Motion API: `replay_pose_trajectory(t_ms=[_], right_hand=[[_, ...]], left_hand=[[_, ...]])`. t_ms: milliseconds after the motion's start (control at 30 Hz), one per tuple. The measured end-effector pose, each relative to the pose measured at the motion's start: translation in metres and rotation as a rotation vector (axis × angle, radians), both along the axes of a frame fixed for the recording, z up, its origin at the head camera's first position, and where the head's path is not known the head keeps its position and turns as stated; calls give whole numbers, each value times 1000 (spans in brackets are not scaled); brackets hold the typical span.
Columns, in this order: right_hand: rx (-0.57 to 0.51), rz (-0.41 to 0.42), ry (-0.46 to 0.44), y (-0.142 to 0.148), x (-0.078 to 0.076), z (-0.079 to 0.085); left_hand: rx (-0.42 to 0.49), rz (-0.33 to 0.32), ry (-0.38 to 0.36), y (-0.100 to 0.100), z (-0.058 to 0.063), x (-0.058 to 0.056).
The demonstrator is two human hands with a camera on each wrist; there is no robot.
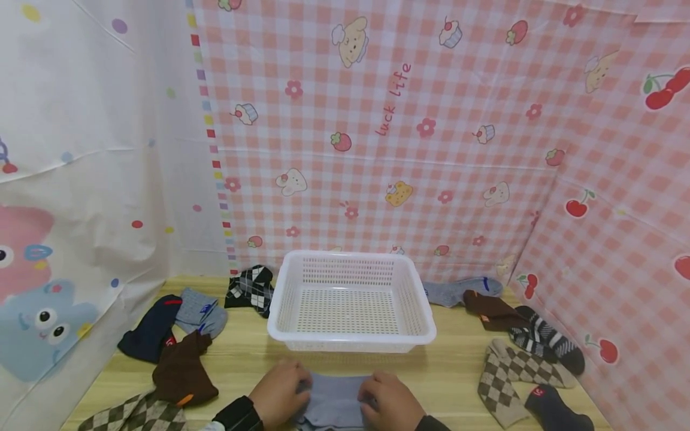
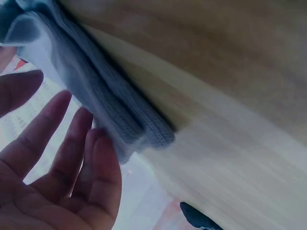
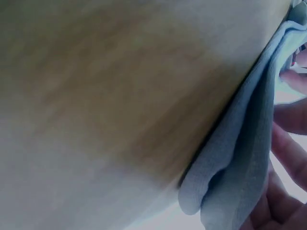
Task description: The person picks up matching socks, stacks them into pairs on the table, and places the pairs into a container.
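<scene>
A pair of light grey socks [image 1: 335, 398] lies stacked at the table's near middle, in front of a white basket [image 1: 350, 338]. My left hand [image 1: 281, 392] is at their left edge. In the left wrist view its loosely bent fingers [image 2: 76, 143] touch the grey cloth [image 2: 100, 91], with the thumb apart. My right hand [image 1: 392, 400] is at the right edge. In the right wrist view its fingers [image 3: 290, 148] reach behind the layered grey socks [image 3: 240, 158], which hide some fingertips.
Left of the basket lie a black argyle sock [image 1: 250, 290], a grey sock [image 1: 200, 314], a navy sock [image 1: 151, 329], a brown sock [image 1: 185, 371] and a checked sock [image 1: 137, 414]. On the right are a brown sock [image 1: 492, 311], a patterned sock [image 1: 547, 341], a checked sock [image 1: 501, 383] and a dark sock [image 1: 557, 410].
</scene>
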State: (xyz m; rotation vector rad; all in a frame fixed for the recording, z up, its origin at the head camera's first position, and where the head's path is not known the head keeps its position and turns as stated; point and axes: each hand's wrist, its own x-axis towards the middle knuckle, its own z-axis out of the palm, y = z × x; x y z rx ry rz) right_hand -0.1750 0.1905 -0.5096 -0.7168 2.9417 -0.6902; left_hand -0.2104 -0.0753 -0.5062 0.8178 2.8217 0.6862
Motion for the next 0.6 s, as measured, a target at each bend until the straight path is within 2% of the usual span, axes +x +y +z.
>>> replay_pose_trajectory(t_ms=[133,233,433,600], right_hand=[[26,-72,109,2,-3,0],[70,-146,138,4,-6,0],[105,-194,52,13,-12,-4],[107,-174,26,18,-11,-6]], left_hand=[[-9,37,86,1,-2,-2],[-21,62,117,1,-4,-2],[-42,88,100,2,-4,-5],[-58,89,147,1,-4,-4]])
